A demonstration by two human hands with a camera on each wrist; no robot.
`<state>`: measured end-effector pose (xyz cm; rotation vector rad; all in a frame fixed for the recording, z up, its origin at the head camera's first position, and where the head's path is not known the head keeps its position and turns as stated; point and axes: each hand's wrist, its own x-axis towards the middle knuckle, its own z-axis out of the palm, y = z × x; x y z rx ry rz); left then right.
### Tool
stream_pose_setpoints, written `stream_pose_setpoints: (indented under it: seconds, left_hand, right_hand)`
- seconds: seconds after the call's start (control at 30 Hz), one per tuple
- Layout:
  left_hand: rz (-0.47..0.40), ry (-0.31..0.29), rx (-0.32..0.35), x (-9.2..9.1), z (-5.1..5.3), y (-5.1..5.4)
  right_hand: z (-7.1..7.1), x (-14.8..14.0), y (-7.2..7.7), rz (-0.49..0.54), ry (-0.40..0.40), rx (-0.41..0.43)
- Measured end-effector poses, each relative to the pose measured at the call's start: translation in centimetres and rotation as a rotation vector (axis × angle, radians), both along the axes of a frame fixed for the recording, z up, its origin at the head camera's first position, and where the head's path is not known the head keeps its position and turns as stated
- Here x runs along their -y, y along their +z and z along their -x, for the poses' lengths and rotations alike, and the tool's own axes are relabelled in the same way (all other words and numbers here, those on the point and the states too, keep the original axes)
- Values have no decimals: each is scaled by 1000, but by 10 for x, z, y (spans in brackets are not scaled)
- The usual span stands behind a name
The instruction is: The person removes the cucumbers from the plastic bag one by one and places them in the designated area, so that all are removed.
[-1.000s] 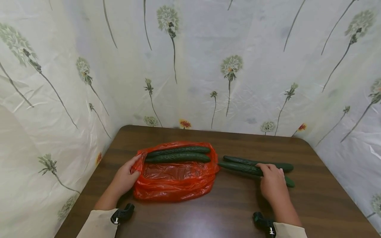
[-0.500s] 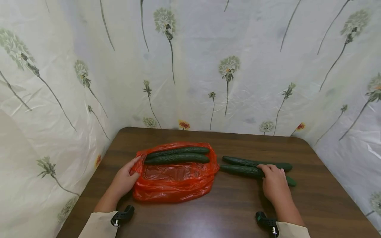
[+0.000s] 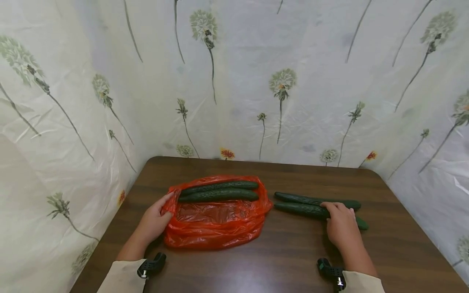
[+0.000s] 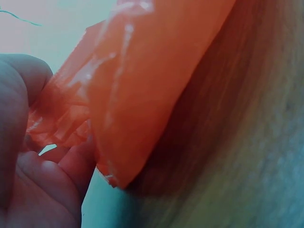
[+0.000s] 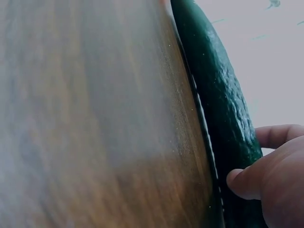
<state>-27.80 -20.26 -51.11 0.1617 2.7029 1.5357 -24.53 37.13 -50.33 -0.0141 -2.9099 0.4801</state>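
Observation:
A thin red plastic bag [image 3: 214, 236] lies on the table with its mouth facing up. Two long dark green cucumbers [image 3: 220, 195] rest side by side inside it, along the far side. My left hand [image 3: 154, 219] pinches the bag's left edge, and the left wrist view shows the red film [image 4: 137, 95] between thumb and fingers. To the right of the bag lie two more cucumbers, one behind the other. My right hand [image 3: 342, 226] grips the nearer cucumber [image 3: 300, 209], thumb on its near side, and partly covers it. The farther cucumber [image 3: 293, 197] lies just behind.
The brown wooden table [image 3: 234, 264] has rounded far corners. A pale sheet printed with dandelions [image 3: 238, 81] hangs behind it and at both sides. Each wrist wears a small black camera mount [image 3: 152, 264].
My right hand has shifted slightly right, and the nearer cucumber has slid with it, its left end moving the same way. The left hand and the cucumbers in the bag stay put.

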Motion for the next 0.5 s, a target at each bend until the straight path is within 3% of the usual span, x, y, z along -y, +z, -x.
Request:
stream_pose_setpoints:
  seconds: [0.5]
  left_hand:
    - [-25, 0, 18, -1, 2, -1]
  right_hand:
    - [0, -1, -5, 24, -3, -1]
